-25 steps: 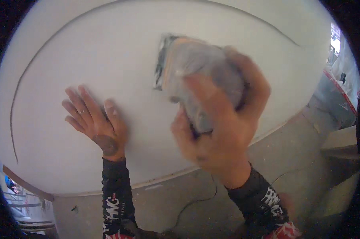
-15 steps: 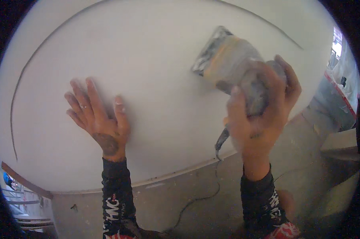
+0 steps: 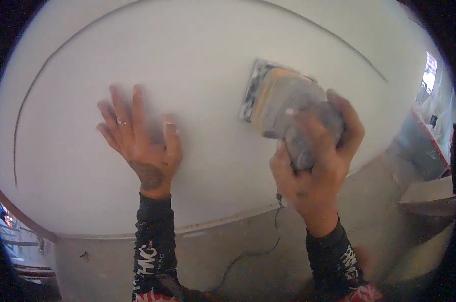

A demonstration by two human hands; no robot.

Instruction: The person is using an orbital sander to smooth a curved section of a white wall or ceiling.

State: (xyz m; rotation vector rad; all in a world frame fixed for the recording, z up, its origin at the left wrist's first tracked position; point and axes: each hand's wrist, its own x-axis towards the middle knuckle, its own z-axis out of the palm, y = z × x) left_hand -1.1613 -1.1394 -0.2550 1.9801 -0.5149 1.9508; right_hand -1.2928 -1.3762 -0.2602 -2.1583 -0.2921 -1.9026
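My right hand (image 3: 318,156) wraps round the dusty grey body of an electric sander (image 3: 291,98), which has an orange band and a flat square pad at its far end. The pad lies at a large white panel (image 3: 208,151); whether its whole face touches cannot be made out. To the left, my left hand (image 3: 142,136) is spread against the same panel, fingers apart and pale dust on the fingertips, holding nothing. Blur softens the sander and the right fingers a little. A dark power cord (image 3: 245,255) trails down from below the right hand.
Below the panel's lower edge (image 3: 228,219) lies a dusty grey floor (image 3: 198,256), which the cord crosses. At the right stand a red-edged grey bin (image 3: 424,141) with clear plastic sheeting and a pale block (image 3: 427,190). A brown strip (image 3: 24,216) lies at the lower left.
The sander in my right hand has moved down and slightly left, and its pad has turned. My left hand has shifted right and a little up in the picture, still spread.
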